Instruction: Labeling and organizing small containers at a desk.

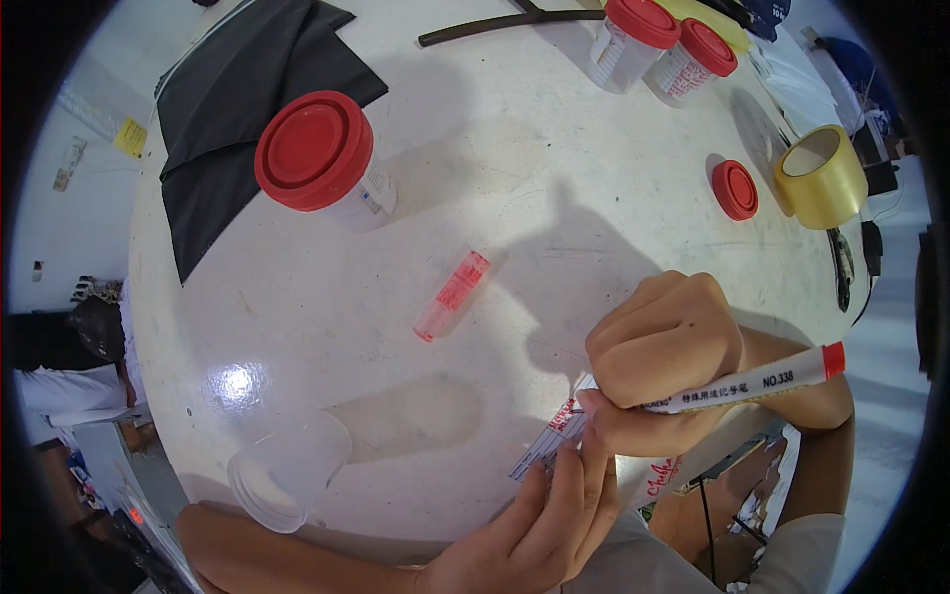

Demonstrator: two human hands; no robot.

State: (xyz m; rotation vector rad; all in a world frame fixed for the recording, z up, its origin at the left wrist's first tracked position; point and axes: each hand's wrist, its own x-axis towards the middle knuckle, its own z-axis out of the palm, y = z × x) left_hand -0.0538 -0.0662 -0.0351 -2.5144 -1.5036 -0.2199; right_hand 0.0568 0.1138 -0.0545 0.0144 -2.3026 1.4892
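In my right hand (663,346) is a white marker pen (757,386) with a red end, its tip side down over a white paper label (547,441) with lines and red handwriting. The fingers of my left hand (554,515) press together on the label's near end at the table's front edge. My hands partly hide the label and the pen's tip. A small clear tube (452,295) with red writing lies farther off. To the left an open clear plastic cup (292,470) stands, and beyond it a clear jar (366,203) with a red screw lid (315,148).
Two red-lidded jars (618,59) stand at the far right. A loose red lid (734,190), a roll of yellowish tape (821,178) and a black cutter (839,267) lie along the right edge. Black sheet material (233,109) covers the far left, with a dark rod (495,25) at the back.
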